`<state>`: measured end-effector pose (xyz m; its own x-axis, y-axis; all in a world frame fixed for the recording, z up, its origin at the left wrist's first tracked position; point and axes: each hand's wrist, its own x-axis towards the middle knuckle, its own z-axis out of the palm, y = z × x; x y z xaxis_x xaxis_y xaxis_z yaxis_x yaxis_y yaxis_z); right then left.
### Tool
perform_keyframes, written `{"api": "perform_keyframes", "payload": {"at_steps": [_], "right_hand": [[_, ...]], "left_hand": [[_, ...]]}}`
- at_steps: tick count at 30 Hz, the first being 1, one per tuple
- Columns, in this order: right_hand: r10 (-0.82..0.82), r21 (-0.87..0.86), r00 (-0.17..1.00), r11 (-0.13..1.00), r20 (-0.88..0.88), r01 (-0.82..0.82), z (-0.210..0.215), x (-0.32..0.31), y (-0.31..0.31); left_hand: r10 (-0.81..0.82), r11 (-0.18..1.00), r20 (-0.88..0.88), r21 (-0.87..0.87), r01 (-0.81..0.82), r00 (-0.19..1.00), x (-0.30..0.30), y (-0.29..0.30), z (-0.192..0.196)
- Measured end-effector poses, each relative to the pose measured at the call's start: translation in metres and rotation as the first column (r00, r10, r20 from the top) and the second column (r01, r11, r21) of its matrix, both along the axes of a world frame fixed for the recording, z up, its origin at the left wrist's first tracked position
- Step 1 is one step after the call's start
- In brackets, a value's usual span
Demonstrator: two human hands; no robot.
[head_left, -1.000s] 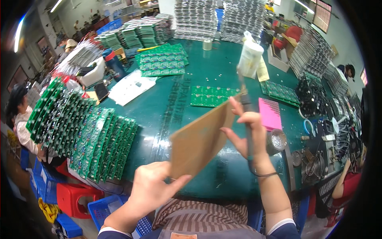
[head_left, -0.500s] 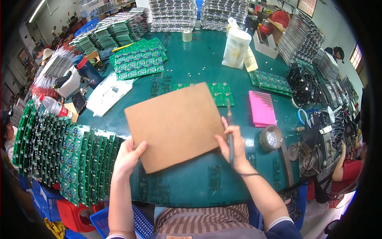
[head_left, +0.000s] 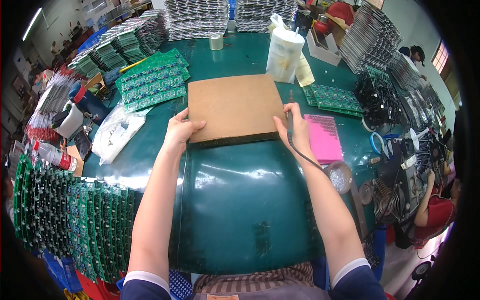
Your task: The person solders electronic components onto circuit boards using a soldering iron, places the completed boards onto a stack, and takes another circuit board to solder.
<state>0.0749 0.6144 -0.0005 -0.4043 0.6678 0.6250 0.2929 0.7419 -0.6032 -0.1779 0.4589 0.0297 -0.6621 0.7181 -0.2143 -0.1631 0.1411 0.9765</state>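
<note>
One brown board, gripped from both sides

Far left first: I see rows of green circuit boards packed closely together, with a red-labelled bottle just behind them. Moving across, there's a dark blue flask, then a flat plastic bag, and fanned green panels beyond it. Now the middle! My left hand is closed on the board's left edge, thumb on top. The board is centred ahead of me, broad face up over the teal table; whether it touches the surface, I can't tell. Behind its far right corner stands a white carrier bag. Over on the other side, my right hand puts its thumb to the board's right edge while clasping a slim dark tool, tip pointing away, cable trailing past the wrist. Next along, a pink block, a round container, and, far right, a co-worker's arm.
</note>
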Motion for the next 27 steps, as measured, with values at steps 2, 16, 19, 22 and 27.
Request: {"api": "perform_keyframes", "payload": {"at_steps": [2,16,19,22,27], "right_hand": [[-0.010,-0.041,0.999,0.999,0.042,0.011,-0.001,-0.003,0.000],[-0.026,-0.202,0.997,0.978,0.079,0.041,-0.006,-0.005,0.015],[0.007,-0.143,0.999,0.990,-0.038,-0.013,-0.012,-0.007,0.019],[-0.027,-0.269,0.993,0.963,-0.111,-0.004,-0.008,-0.006,0.008],[0.078,-0.435,0.878,0.846,-0.472,-0.308,0.014,0.014,-0.033]], "left_hand": [[0.002,0.998,-0.024,-0.063,-0.004,1.000,-0.004,0.005,-0.004],[-0.138,0.926,-0.371,-0.377,-0.014,0.918,-0.003,0.016,0.002],[-0.142,0.927,-0.242,-0.373,0.043,0.960,-0.006,0.014,0.006],[-0.136,0.938,-0.229,-0.343,0.051,0.964,-0.010,0.003,0.006],[-0.203,0.965,-0.183,-0.201,0.166,0.962,0.001,-0.053,0.023]]}}
